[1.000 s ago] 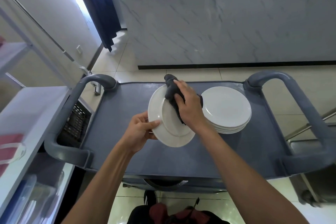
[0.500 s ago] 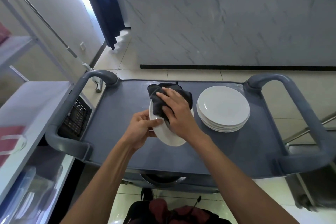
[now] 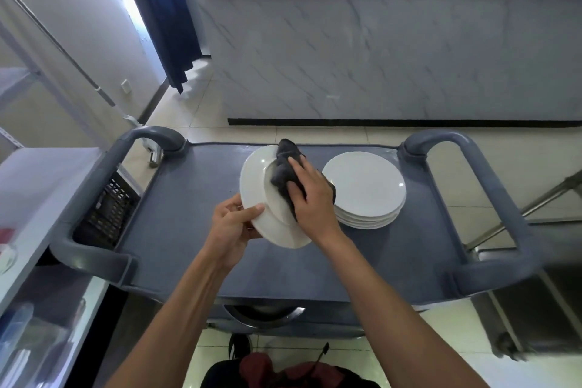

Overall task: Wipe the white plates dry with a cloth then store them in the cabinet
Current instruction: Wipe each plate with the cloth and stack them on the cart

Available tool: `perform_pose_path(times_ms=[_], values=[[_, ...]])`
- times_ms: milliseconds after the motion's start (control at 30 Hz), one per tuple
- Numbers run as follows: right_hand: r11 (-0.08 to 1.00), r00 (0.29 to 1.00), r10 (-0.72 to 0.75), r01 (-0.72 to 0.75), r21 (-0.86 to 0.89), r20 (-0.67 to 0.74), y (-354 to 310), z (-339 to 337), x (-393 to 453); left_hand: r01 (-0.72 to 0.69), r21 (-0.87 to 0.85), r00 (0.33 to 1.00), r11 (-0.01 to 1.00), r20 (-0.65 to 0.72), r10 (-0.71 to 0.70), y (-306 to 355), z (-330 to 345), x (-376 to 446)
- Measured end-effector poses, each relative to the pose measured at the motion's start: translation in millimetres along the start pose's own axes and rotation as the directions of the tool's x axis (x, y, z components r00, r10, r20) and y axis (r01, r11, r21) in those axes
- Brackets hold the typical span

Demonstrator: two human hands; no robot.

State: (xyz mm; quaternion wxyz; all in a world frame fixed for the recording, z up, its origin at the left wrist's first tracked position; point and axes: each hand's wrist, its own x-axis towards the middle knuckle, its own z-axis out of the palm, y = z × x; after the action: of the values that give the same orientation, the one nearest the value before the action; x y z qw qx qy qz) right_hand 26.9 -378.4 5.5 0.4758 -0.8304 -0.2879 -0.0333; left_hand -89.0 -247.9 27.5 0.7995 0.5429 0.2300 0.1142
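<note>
A white plate is held tilted above the grey cart top. My left hand grips its lower left rim, thumb on the face. My right hand holds a dark grey cloth and presses it against the plate's face; the cloth's tip pokes past the plate's upper rim. A stack of several white plates sits on the cart just right of my right hand.
The cart has raised grey handles at left and right. A white shelf unit stands at the left, a black crate beside the cart. A marble-fronted counter runs behind. A steel surface lies at lower right.
The plate has turned so more of its face shows. My right hand with the cloth has slid from the plate's upper left toward its right side, and the cloth is bunched narrower.
</note>
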Motion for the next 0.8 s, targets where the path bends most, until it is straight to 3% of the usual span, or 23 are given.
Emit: perform_pose_path(times_ms=[433,600,800], values=[[0.999,0.999,-0.047,0.047,0.005,0.027,-1,-2,-35,0.032,-0.046,0.996,0.998,-0.085,-0.036,7,15,3],[0.985,0.988,-0.139,0.145,-0.095,0.063,-4,1,-52,0.055,-0.17,0.987,0.984,-0.139,-0.079,13,18,8],[0.969,0.98,-0.194,0.198,-0.148,0.043,4,0,-50,0.077,-0.181,0.989,0.98,-0.107,-0.098,15,15,8]])
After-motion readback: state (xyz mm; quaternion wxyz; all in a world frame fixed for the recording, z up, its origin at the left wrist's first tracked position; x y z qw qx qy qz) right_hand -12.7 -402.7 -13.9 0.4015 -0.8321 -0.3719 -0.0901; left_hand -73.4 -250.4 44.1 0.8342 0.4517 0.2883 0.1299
